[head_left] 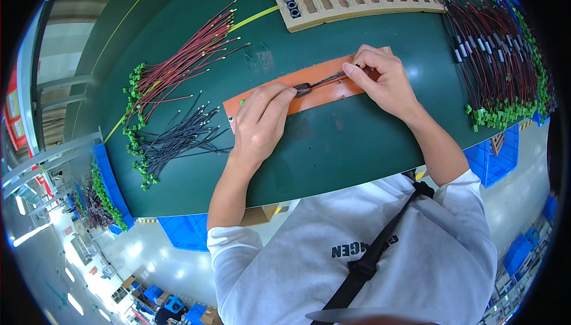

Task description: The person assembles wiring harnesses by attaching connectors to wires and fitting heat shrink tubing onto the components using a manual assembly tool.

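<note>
My left hand (262, 120) is closed over the orange strip (321, 104), its thumb and fingertips pinching a small black sleeve-like piece (303, 89). From that piece a thin red and black pair of wires (328, 79) runs to the right. My right hand (385, 81) pinches the wires near their far end between thumb and bent forefinger. The orange strip lies lengthwise on the green table, under both hands. Part of the wires is hidden by my fingers and under my left palm.
Left of the strip lie a fan of red wires (184, 57) and a bundle of black wires (178, 140), both with green connectors. A slotted wooden tray (363, 11) with black ring-shaped parts stands at the back. Finished-looking wire bundles (493, 57) are heaped at the right, above a blue crate (496, 158).
</note>
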The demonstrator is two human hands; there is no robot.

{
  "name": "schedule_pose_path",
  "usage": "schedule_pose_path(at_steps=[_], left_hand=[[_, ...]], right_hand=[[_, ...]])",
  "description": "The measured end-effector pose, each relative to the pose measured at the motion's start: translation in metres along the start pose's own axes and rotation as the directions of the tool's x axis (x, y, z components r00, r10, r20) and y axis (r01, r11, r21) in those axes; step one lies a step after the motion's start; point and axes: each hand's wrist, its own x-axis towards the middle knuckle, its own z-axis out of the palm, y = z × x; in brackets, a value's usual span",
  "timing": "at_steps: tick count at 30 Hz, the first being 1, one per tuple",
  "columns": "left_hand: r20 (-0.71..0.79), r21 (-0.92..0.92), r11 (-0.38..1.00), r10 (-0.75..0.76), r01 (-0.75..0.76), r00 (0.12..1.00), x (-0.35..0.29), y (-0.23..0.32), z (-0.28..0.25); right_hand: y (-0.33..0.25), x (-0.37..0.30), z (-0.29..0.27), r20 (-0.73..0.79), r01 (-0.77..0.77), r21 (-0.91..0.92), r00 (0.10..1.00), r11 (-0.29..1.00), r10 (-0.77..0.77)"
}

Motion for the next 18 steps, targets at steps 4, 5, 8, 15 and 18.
schedule_pose_path(at_steps=[4, 5, 8, 15, 18], left_hand=[[0.072, 0.095, 0.990, -0.116, 0.109, 0.991, 0.003, 0.005, -0.002], [0.130, 0.105, 0.983, -0.161, 0.148, 0.978, 0.005, 0.007, -0.003], [0.231, 0.156, 0.978, -0.176, 0.142, 0.957, 0.010, 0.014, -0.005], [0.147, 0.128, 0.970, -0.224, 0.206, 0.964, 0.012, 0.018, 0.010], [0.144, 0.009, 0.949, -0.314, 0.317, 0.938, 0.004, 0.013, 0.014]], right_hand=[[0.002, -0.001, -0.002, -0.011, 0.010, -0.054, 1.000, 0.998, -0.010], [0.001, -0.001, -0.003, -0.007, 0.028, -0.104, 1.000, 0.994, -0.029], [0.001, -0.002, -0.005, 0.017, 0.028, -0.173, 1.000, 0.985, -0.025], [0.004, 0.000, -0.013, 0.162, 0.116, -0.338, 0.985, 0.934, -0.064], [0.001, 0.001, -0.013, 0.145, 0.126, -0.446, 0.987, 0.886, -0.067]])
